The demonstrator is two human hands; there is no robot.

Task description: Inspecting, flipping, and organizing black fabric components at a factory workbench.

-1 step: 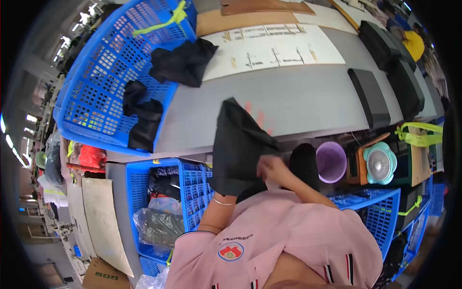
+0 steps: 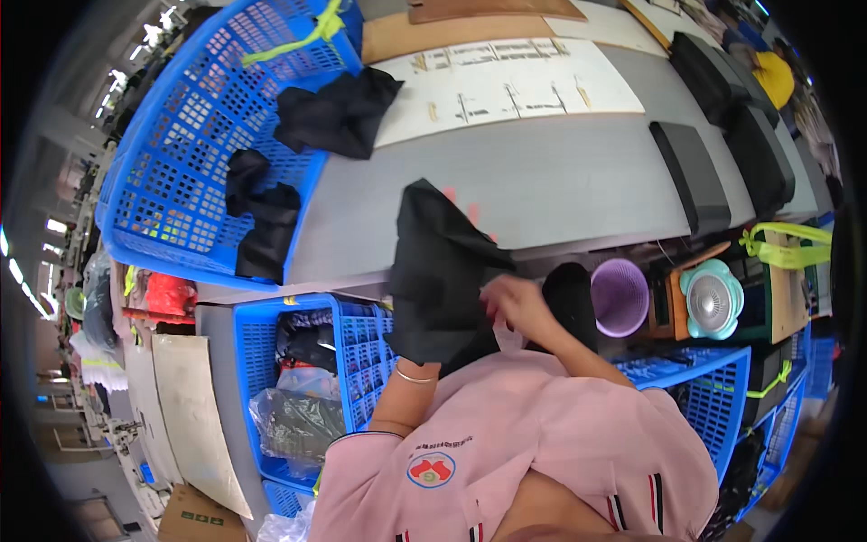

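A dark black cloth piece point(image 2: 440, 271) is raised in front of me, at the table's near edge. My left hand point(image 2: 463, 210) is mostly hidden by it; the forearm runs in underneath and blurred, spread fingertips show past the cloth's far right edge. The cloth hangs on that hand. At its right edge is my right hand point(image 2: 519, 303), fingers curled together. Something pale hangs just below those fingers, too unclear to name. More black cloth point(image 2: 343, 113) lies over the rim of a blue basket point(image 2: 181, 172) at the left, with another black piece point(image 2: 271, 226) inside.
The grey table point(image 2: 542, 181) carries a marked white board point(image 2: 506, 86) and several black blocks point(image 2: 691, 176) at the right. Below its edge are a purple basket point(image 2: 620, 298) and a turquoise fan-like object point(image 2: 712, 301). A second blue basket point(image 2: 361, 361) stands beside my left arm.
The black cloth and my left hand have shifted slightly left and up. My right fingers stay by the cloth's edge and look less blurred. The whole view has moved a little.
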